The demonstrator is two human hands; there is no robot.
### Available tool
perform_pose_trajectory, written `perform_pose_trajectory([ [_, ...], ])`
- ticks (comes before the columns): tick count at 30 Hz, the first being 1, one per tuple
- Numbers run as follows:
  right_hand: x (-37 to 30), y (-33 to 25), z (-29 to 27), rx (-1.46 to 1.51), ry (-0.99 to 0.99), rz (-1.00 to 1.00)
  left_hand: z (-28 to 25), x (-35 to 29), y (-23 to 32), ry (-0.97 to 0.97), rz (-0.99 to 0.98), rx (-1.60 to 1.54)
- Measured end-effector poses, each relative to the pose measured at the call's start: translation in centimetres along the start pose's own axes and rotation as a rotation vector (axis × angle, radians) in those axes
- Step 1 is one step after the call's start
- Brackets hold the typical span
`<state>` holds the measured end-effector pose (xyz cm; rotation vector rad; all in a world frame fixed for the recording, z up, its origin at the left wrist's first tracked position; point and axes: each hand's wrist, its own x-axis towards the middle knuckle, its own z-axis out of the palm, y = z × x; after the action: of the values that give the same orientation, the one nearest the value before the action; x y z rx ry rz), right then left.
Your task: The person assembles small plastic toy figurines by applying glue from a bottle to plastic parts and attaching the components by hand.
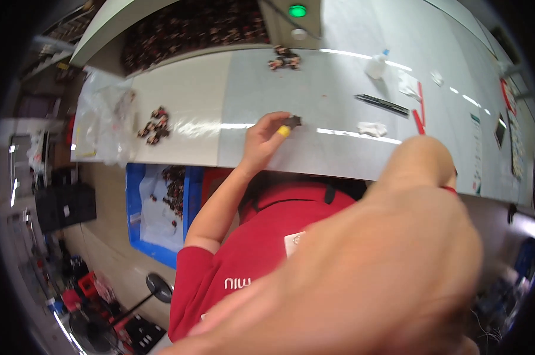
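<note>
My left hand [262, 141] is over the grey part of the worktop [261, 77], its thumb and fingers pinched on a small dark part [293, 122]. Yellow tape wraps the thumb. The part's exact kind is too small to make out. Raised very close to the camera, my right hand [332, 284] looks large and smeared across the lower picture. Its fingers run off the lower edge, so whether they hold anything is hidden. To the left of my left hand lies a pile of small dark and copper-coloured parts [154, 126]. A similar cluster [284, 58] sits farther back.
A bin of many such parts [190, 35] stands at the back. To the right are black tweezers [382, 105], a white bottle [376, 65], crumpled tissue [372, 129] and a red stick [418, 122]. A clear plastic bag [107, 121] and blue crate [135, 204] are left.
</note>
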<state>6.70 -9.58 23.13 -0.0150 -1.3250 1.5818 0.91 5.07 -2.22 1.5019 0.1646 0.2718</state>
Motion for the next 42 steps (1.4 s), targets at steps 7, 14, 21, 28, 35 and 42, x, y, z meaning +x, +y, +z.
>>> perform_pose_trajectory([
  [7, -1.0, 2.9, -0.2, 0.020, 0.225, -0.124, 0.0, -0.2, -1.3, -0.005, -0.007, -0.083],
  [14, -5.7, -0.8, -3.2, -0.423, -0.008, -0.824, -0.2, -0.8, -0.7, -0.019, 0.019, -0.027],
  [21, -6.5, -1.8, 3.1, -0.759, 0.010, -1.234, 0.4, 0.1, 0.1, -0.005, 0.022, -0.033],
  [28, -11.2, -2.6, 2.1, -0.803, 0.148, -0.880, 0.3, -0.7, 0.0, 0.015, 0.004, -0.004],
  [35, -18.2, 5.4, -6.4, -0.723, 1.046, -0.099, 0.9, -0.4, -0.2, 0.025, -0.009, -0.001],
  [42, -22.2, 10.1, -10.8, -0.521, 1.277, 0.125, 2.3, 0.4, 1.7, 0.066, -0.072, -0.092],
])
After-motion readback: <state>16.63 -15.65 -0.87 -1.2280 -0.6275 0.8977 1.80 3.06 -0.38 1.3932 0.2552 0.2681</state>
